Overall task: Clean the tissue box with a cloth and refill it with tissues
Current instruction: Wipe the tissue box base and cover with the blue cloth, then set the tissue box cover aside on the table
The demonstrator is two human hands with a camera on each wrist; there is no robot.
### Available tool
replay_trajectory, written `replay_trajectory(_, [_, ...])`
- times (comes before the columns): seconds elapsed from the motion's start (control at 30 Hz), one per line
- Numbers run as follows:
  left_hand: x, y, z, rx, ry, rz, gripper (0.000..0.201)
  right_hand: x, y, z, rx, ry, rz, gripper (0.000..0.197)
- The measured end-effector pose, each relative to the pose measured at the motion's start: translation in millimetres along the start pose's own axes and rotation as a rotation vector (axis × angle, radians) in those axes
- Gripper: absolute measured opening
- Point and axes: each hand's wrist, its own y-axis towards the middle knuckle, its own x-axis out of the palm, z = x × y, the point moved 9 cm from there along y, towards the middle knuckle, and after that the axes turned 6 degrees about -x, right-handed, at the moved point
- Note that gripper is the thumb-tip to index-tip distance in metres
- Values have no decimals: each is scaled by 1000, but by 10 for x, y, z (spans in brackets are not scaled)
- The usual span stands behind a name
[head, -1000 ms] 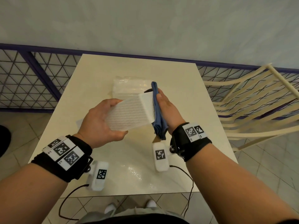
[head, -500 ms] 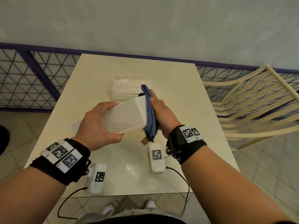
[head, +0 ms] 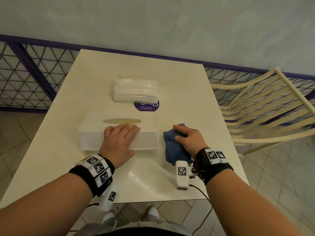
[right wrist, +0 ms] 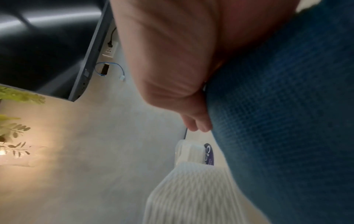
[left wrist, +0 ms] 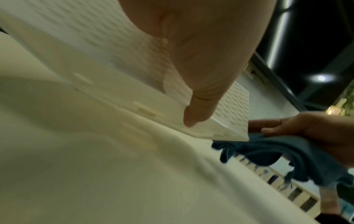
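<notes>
The white ribbed tissue box (head: 95, 133) lies on the cream table (head: 153, 181), its oval slot (head: 121, 121) facing up. My left hand (head: 126, 133) grips its near side, fingers over the top edge; in the left wrist view the thumb (left wrist: 199, 106) sits at the lower edge of the box (left wrist: 235, 109). Just right of the box, my right hand (head: 185, 135) holds the bunched blue cloth (head: 172, 147), which hangs down to the table. The cloth (right wrist: 287, 121) fills the right wrist view. A plastic-wrapped pack of tissues (head: 136, 89) lies behind the box.
A round purple sticker (head: 146, 106) is on the table between pack and box. A cream slatted chair (head: 264, 108) stands at the right. A purple mesh fence (head: 25, 74) runs behind the table against the wall.
The box was held up in the air with the cloth rubbing its right end. Now it is down flat on the table, and the right hand with the cloth has come away to the right.
</notes>
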Motion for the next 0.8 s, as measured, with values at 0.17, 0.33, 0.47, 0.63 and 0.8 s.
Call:
replay_trajectory(0.17, [257,16,41,10,69,15,87,-68,-25,385,69,-334,-127,57])
replay_trajectory(0.33, [394,-22,87,14,97,5,84,-3,-11,602,241,-731,-228,66])
replay_trajectory(0.47, [542,-62,43,20,92,-62,81,345,-42,580,215,-744,-403,78])
replay_trajectory(0.63, [584,25,21,55,20,-115,83,335,28,766,326,-776,-404,91])
replay_trajectory(0.8, [562,126,47,62,-40,-150,83,172,139,440,307,-717,-293,87])
